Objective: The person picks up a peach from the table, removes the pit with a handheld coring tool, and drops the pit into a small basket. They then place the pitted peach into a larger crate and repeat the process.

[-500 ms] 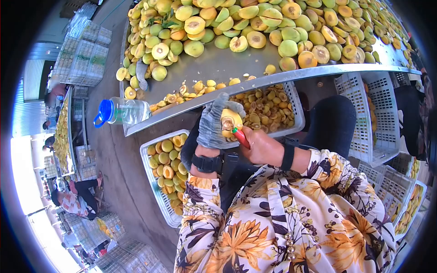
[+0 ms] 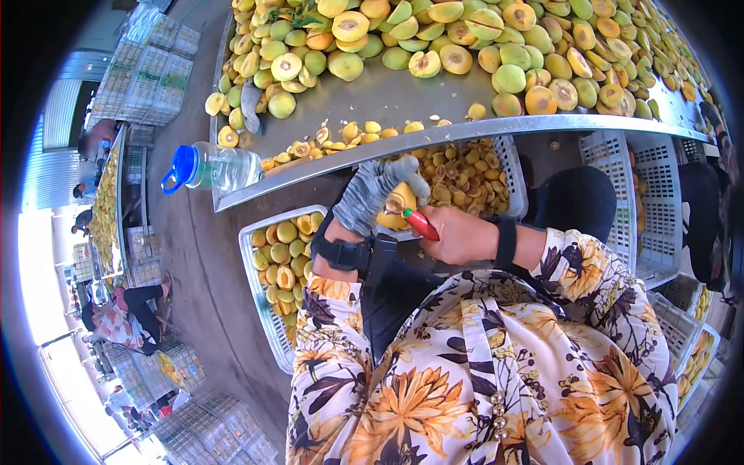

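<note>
My left hand, in a grey knit glove, is closed around a yellow peach half with its cut face toward my right hand. My bare right hand grips a small tool with a red handle and a green collar. The tool's tip meets the middle of the cut face, where the pit sits; the tip itself is too small to make out. Both hands are over a white crate of cut fruit pieces, just in front of the metal table's edge.
Many peach halves are heaped on the table. A clear bottle with a blue lid stands by its left corner. To my left is a crate of halves. More crates stand at right; other people sit at far left.
My left hand has tilted to the right over the peach half, its fingertips bent further across. The tool has turned slightly against the cut face. The whole view has shifted a little.
</note>
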Action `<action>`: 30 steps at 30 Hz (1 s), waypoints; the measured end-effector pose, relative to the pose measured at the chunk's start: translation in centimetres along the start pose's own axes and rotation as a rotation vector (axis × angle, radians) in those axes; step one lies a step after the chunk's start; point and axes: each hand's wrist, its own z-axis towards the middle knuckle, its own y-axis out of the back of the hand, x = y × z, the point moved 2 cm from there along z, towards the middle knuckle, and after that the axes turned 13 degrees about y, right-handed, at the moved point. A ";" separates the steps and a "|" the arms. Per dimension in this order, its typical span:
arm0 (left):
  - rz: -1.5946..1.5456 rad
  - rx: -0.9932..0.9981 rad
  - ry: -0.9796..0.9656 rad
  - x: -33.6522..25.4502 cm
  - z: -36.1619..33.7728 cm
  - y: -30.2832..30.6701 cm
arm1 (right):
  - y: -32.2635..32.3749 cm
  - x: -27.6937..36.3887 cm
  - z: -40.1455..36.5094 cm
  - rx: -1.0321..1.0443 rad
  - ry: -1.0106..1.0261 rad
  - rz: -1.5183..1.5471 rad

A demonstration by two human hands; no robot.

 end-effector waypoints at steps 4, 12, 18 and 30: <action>-0.182 -0.011 -0.043 -0.4 -0.3 0.5 | 1.1 1.6 0.9 0.109 -0.389 0.413; -0.523 -0.216 -0.021 1.5 -1.0 0.0 | 0.0 2.8 1.4 0.071 -0.347 0.451; -0.335 -0.519 -0.387 1.3 -0.8 -1.2 | -0.9 3.1 0.7 0.034 -0.619 1.017; -0.495 -0.124 -0.157 1.5 -0.7 0.0 | -0.4 2.3 0.9 0.184 -0.601 1.454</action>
